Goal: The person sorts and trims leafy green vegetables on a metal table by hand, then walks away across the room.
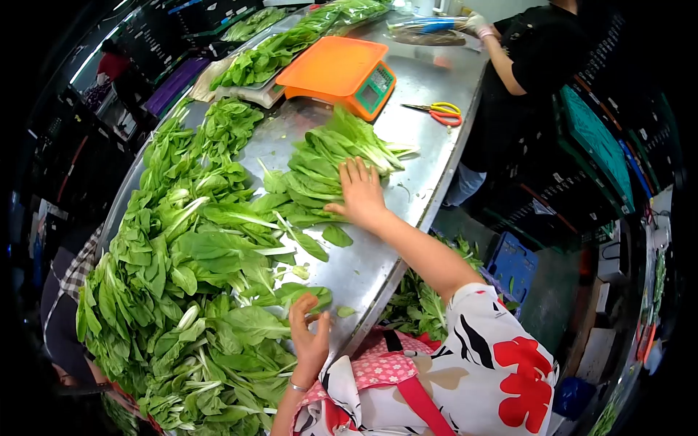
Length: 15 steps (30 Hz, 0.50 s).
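Note:
My right hand (360, 195) lies spread on a bunch of leafy greens (320, 156), whose pale stems point to the right across the metal table (378, 254). The fingers of that hand are stretched out over the leaves. Nearer to me, my left hand (310, 333), with a bracelet at its wrist, is at the edge of a large heap of leafy greens (182, 291). Its fingers are apart and slightly bent, and I see nothing held between them. A loose leaf (337, 235) lies between the two hands.
Beyond the bunch stands an orange scale (333, 65). Scissors (438, 112) with red and yellow handles lie near the table's right edge. A co-worker's gloved hand (478, 26) is on a plastic-wrapped item. A blue crate (512, 265) and more greens sit below the table.

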Motion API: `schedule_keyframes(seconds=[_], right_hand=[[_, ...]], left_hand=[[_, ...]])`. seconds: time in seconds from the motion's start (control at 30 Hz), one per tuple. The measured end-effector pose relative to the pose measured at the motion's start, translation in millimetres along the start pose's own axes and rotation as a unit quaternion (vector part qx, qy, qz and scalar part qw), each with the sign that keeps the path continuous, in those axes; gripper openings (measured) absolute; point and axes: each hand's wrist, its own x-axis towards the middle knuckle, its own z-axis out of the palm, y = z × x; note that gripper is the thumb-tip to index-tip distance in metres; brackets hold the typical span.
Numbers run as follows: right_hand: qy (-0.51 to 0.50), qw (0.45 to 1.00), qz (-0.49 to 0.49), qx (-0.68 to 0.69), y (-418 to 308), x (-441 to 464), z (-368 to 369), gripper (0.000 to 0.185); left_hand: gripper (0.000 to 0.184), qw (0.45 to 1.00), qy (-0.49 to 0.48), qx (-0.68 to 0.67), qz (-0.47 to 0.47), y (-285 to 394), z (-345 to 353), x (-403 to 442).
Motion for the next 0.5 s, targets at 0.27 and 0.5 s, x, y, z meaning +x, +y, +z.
schedule_keyframes(seconds=[0.27,0.5], right_hand=[[-0.042,0.996,-0.044,-0.063,6.9,10.2,15.0,0.09],[-0.018,0.999,-0.009,-0.042,13.0,43.2,15.7,0.09]], left_hand=[[0.025,0.998,0.027,0.004,-0.05,3.7,-0.5,3.8],[0.024,0.998,-0.007,0.063,0.02,11.2,-1.4,-2.7]])
